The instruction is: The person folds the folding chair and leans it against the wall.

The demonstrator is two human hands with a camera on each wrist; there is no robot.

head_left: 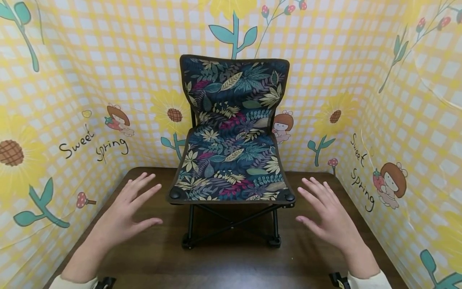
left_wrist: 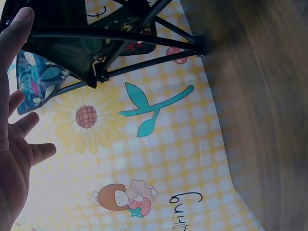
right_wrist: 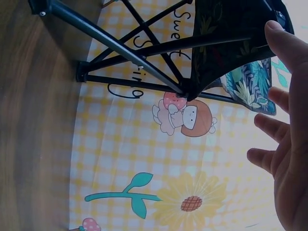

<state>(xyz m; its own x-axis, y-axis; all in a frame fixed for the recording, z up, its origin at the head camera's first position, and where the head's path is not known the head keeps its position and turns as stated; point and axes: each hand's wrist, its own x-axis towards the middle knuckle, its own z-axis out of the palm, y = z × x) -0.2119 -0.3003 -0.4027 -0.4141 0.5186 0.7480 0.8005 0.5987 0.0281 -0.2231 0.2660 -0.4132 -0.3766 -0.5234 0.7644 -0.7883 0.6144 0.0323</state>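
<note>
A small folding chair point(head_left: 232, 160) with a dark leaf-print fabric seat and backrest stands unfolded in the middle of the head view. Its black crossed legs point(head_left: 232, 227) rest on the brown wooden table. To the left of the seat, my left hand point(head_left: 126, 212) is held with fingers spread and holds nothing. My right hand point(head_left: 326, 212) mirrors it on the other side, fingers spread, also holding nothing. Both wrist views show the chair's black tubes point(left_wrist: 120, 36) and fabric underside point(right_wrist: 226, 38) beyond the thumbs, with a gap between hand and chair.
The wooden table point(head_left: 231, 265) has rounded far corners. Yellow-checked cloth walls point(head_left: 144, 60) printed with sunflowers, girls and "Sweet Spring" lettering enclose it at the back and both sides. Black wrist straps point(head_left: 339, 280) sit at the cuffs of light sleeves point(head_left: 368, 280).
</note>
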